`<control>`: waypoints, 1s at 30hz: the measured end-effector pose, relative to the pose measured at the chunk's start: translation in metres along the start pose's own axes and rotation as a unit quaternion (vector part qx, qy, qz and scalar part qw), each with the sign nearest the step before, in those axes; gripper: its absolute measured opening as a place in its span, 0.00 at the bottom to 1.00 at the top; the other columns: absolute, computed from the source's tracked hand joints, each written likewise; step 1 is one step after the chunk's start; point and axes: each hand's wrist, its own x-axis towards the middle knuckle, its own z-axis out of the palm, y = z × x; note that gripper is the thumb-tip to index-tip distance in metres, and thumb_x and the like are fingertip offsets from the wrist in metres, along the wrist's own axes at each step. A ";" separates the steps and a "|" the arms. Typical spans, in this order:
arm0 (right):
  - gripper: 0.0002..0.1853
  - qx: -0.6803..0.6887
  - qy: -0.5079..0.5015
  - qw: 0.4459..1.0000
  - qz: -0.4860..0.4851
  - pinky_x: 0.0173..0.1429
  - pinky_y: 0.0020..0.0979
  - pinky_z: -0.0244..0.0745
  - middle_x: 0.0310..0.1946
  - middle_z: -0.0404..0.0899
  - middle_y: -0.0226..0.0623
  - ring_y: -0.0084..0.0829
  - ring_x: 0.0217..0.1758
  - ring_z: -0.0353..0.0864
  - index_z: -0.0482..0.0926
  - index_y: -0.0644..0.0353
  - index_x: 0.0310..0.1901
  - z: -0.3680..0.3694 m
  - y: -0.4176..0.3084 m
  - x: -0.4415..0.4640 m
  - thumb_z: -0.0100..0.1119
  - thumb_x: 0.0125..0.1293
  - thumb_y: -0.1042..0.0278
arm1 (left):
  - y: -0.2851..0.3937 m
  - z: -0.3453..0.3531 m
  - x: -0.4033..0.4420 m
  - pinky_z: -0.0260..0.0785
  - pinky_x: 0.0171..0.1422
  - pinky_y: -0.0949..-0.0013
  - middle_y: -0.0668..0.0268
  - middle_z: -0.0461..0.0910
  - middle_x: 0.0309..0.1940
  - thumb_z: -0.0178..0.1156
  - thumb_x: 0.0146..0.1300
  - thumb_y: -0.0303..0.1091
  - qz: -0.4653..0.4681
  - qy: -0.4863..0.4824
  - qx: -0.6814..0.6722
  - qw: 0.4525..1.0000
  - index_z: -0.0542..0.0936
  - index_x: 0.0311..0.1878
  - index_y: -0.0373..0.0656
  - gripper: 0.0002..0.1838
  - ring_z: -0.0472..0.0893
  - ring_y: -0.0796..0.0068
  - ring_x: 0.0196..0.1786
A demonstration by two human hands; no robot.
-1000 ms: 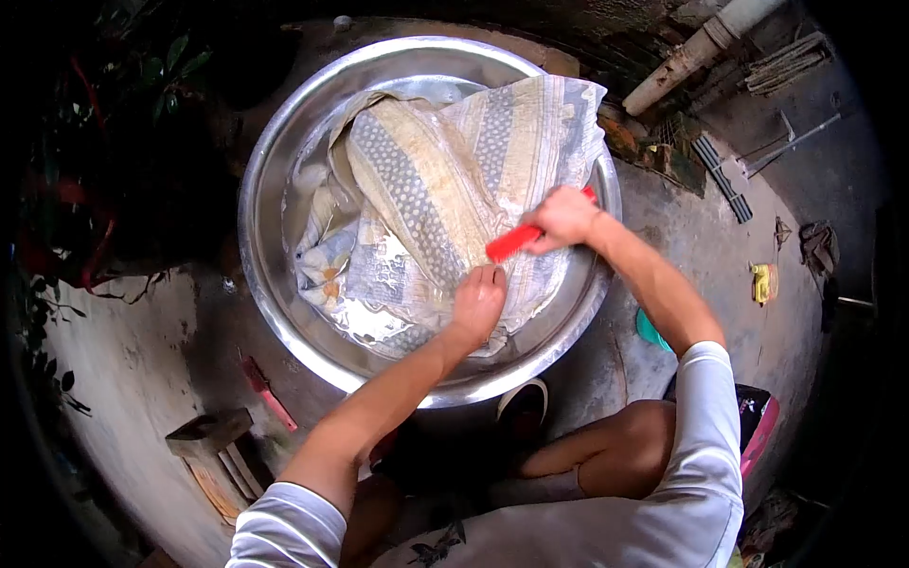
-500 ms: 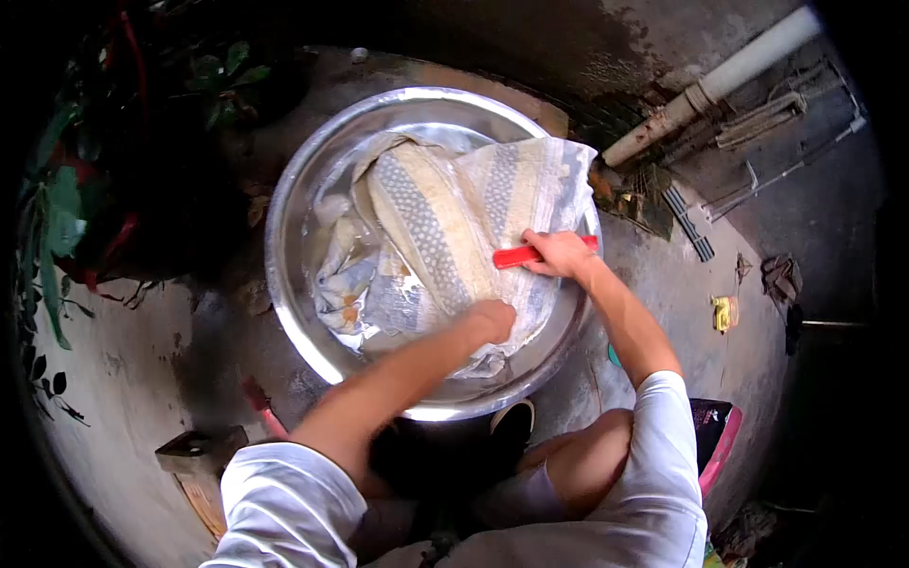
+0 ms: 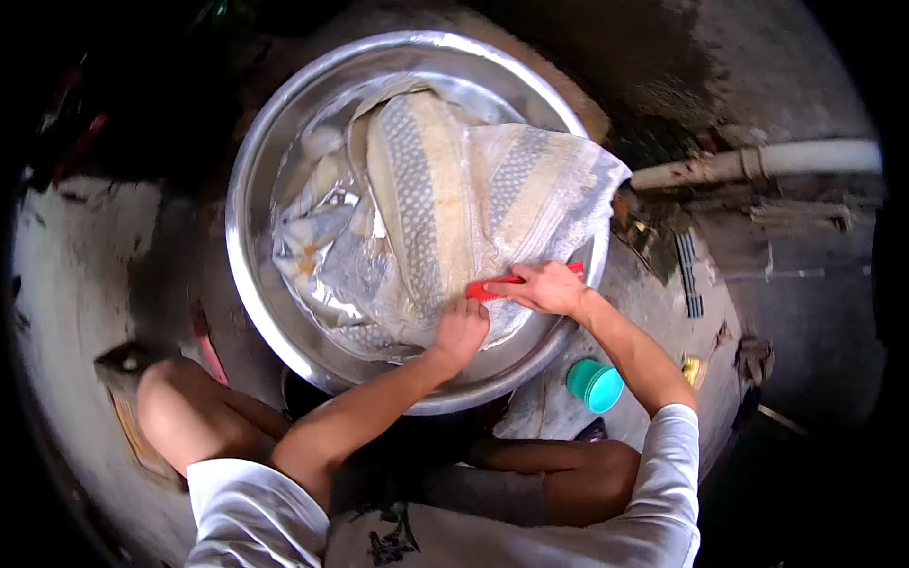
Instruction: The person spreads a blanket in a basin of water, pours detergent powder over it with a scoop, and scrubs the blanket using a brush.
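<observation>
A wet cream cloth with grey, white-dotted stripes (image 3: 440, 180) lies bunched in a large round metal basin (image 3: 254, 275), part of it in water and one corner over the far right rim. My right hand (image 3: 547, 287) is closed around a long red brush (image 3: 488, 288), which rests on the cloth near the basin's right side. Its underside is mostly hidden. At the near side, my left hand (image 3: 462, 327) is closed on the cloth's edge, with its fingertips close to the brush's left end.
A turquoise cup (image 3: 596, 384) stands on the floor right of the basin. Behind it are a grey ridged strip (image 3: 688, 275) and a white pipe (image 3: 805, 159) along the wall. A wooden block (image 3: 142, 417) lies by my left knee.
My right hand has drawn the brush toward me, closer to my left hand. The view has shifted, bringing the turquoise cup and my left knee into sight.
</observation>
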 end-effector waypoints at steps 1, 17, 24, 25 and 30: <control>0.25 -0.004 0.013 1.000 -0.026 0.28 0.38 0.78 0.33 0.72 0.33 0.37 0.26 0.79 0.71 0.27 0.65 0.002 0.008 0.004 0.57 0.66 0.56 | 0.002 0.003 0.003 0.74 0.48 0.62 0.59 0.79 0.37 0.58 0.51 0.28 -0.009 0.023 -0.009 1.000 0.82 0.37 0.38 0.10 0.79 0.63 0.45; 0.18 0.021 0.154 0.986 -0.058 0.29 0.38 0.79 0.28 0.74 0.34 0.37 0.24 0.79 0.79 0.31 0.57 -0.003 0.050 0.021 0.59 0.64 0.55 | 0.011 0.037 0.035 0.77 0.34 0.59 0.58 0.77 0.29 0.55 0.54 0.26 -0.133 0.115 -0.024 0.984 0.74 0.32 0.42 0.02 0.82 0.60 0.34; 0.17 0.012 0.182 0.982 0.040 0.28 0.39 0.78 0.29 0.74 0.35 0.39 0.25 0.80 0.81 0.27 0.55 -0.008 0.070 0.013 0.61 0.63 0.53 | 0.012 0.019 0.021 0.76 0.32 0.59 0.59 0.77 0.26 0.58 0.55 0.30 -0.045 0.113 -0.022 0.992 0.74 0.29 0.43 0.03 0.81 0.60 0.31; 0.17 0.018 0.159 0.987 0.001 0.28 0.40 0.78 0.29 0.75 0.35 0.39 0.25 0.80 0.81 0.28 0.55 -0.003 0.058 0.009 0.60 0.64 0.53 | 0.011 0.016 0.021 0.76 0.32 0.59 0.59 0.77 0.26 0.58 0.55 0.30 -0.036 0.111 -0.015 0.993 0.74 0.29 0.43 0.03 0.81 0.60 0.31; 0.16 0.009 0.129 0.991 0.036 0.31 0.40 0.78 0.30 0.75 0.33 0.37 0.26 0.81 0.81 0.28 0.54 0.002 0.064 0.013 0.59 0.63 0.52 | 0.014 0.023 0.025 0.75 0.32 0.58 0.59 0.76 0.26 0.61 0.54 0.34 -0.059 0.105 -0.035 0.992 0.74 0.32 0.42 0.08 0.81 0.59 0.31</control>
